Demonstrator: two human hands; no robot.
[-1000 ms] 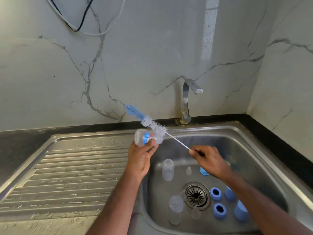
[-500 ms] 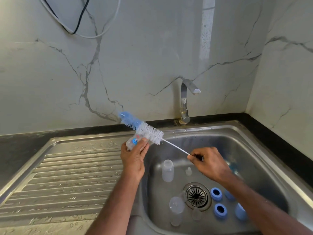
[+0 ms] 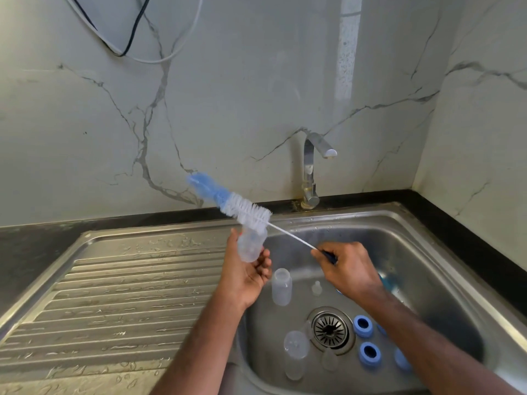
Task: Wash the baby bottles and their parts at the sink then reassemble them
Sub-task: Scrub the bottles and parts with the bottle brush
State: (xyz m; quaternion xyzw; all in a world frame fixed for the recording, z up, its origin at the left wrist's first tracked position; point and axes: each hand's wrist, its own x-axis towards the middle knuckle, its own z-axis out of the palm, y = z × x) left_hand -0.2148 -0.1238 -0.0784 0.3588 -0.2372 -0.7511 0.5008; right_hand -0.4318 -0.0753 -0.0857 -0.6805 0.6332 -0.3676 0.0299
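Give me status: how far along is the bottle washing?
Early. Done: nothing looks reassembled. In hand: left hand holds a clear plastic baby bottle; right hand grips the white-and-blue bristle bottle brush by its handle, bristles outside at the bottle's mouth. Left: another clear bottle, a clear dome cap, a small clear teat and blue screw rings lie separate in the steel sink. The tap looks off.

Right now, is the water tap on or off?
Off. No water runs from the tap spout, and nothing pours into the sink.
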